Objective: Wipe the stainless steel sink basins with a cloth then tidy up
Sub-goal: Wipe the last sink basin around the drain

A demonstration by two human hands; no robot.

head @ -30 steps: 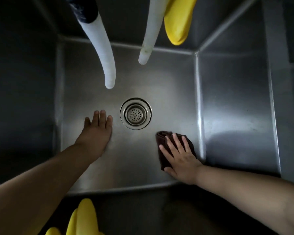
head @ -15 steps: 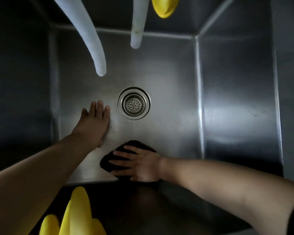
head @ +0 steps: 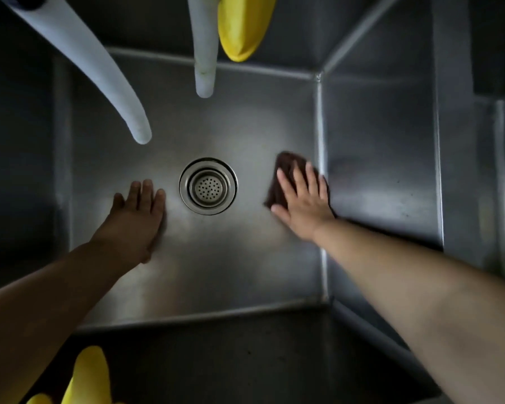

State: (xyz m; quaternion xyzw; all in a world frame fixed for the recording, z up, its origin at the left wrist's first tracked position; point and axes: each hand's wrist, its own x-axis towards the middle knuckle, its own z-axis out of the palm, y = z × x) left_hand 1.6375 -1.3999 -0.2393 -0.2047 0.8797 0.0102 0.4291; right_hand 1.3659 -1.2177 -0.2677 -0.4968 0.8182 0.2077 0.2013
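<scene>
I look straight down into a deep stainless steel sink basin (head: 233, 266) with a round strainer drain (head: 208, 186) in the middle of its floor. My right hand (head: 303, 199) lies flat with fingers spread on a dark brown cloth (head: 285, 173), pressing it to the floor close to the right wall, right of the drain. My left hand (head: 137, 217) rests flat on the bare floor just left of the drain and holds nothing.
Two white hoses (head: 99, 68) (head: 203, 51) hang down over the basin from the top. A yellow rubber glove (head: 242, 24) hangs at the top middle, another yellow glove (head: 88, 380) sits at the near bottom left. The right wall (head: 379, 158) is steep.
My right hand has swept the cloth from the near middle of the floor back out to the right, beside the right wall. My left hand has stayed planted by the drain.
</scene>
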